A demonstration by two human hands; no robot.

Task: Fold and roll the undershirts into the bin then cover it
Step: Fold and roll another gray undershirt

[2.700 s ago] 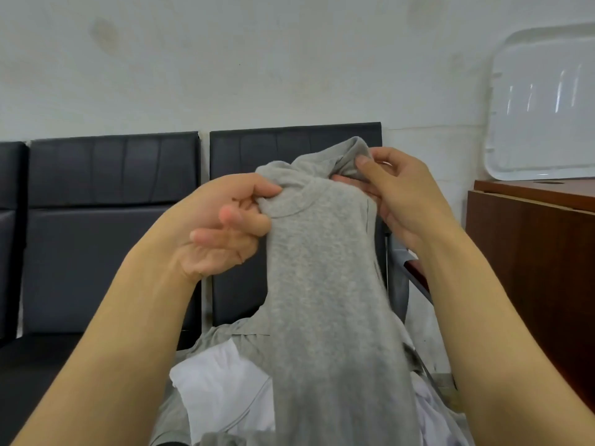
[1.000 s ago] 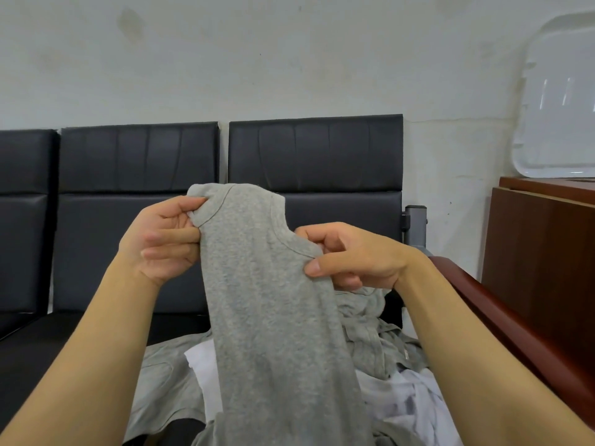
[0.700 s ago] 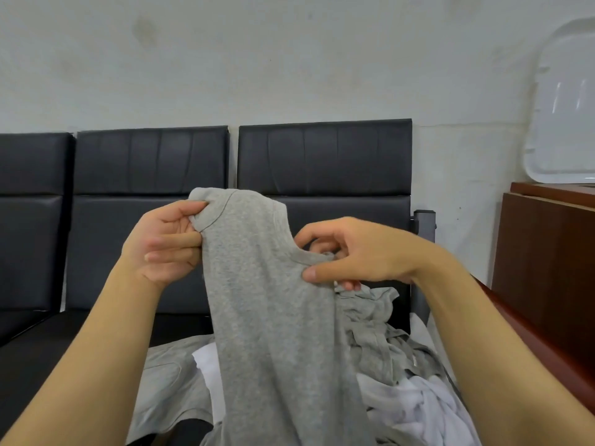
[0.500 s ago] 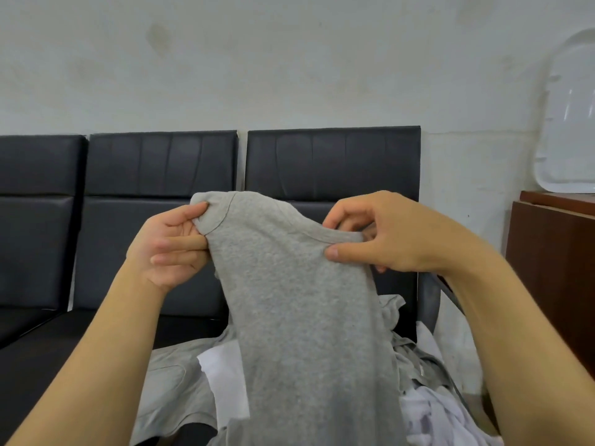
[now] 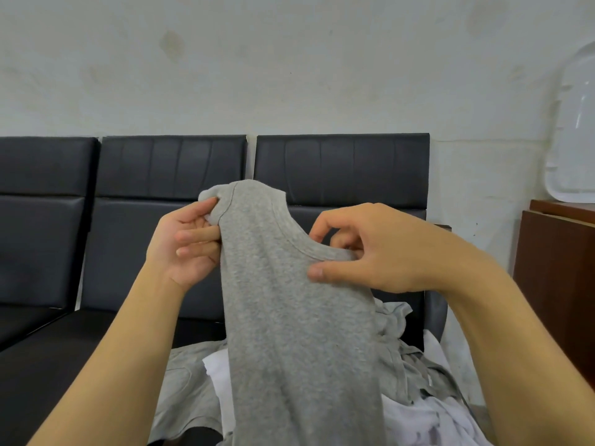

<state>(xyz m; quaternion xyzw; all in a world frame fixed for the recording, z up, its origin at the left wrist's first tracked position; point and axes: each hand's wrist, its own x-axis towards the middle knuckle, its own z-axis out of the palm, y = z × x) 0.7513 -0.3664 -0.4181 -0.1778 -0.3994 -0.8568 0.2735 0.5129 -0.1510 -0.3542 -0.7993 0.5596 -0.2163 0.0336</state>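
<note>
1. Black padded seats (image 5: 167,239) run in a row behind both hands, against a pale wall (image 5: 289,59).
2. A brown cabinet (image 5: 553,284) stands out past the right hand, with a white tray-like lid (image 5: 576,130) leaning on the wall above it.
3. A heap of grey and white undershirts (image 5: 409,375) lies below the hands.
4. A grey undershirt (image 5: 289,317) hangs upright between the hands — held by its top edge.
5. The right hand (image 5: 380,249) pinches the neckline seam, thumb in front, fingers curled behind.
6. The left hand (image 5: 183,243) grips the shoulder strap — fingers curled round it.
</note>
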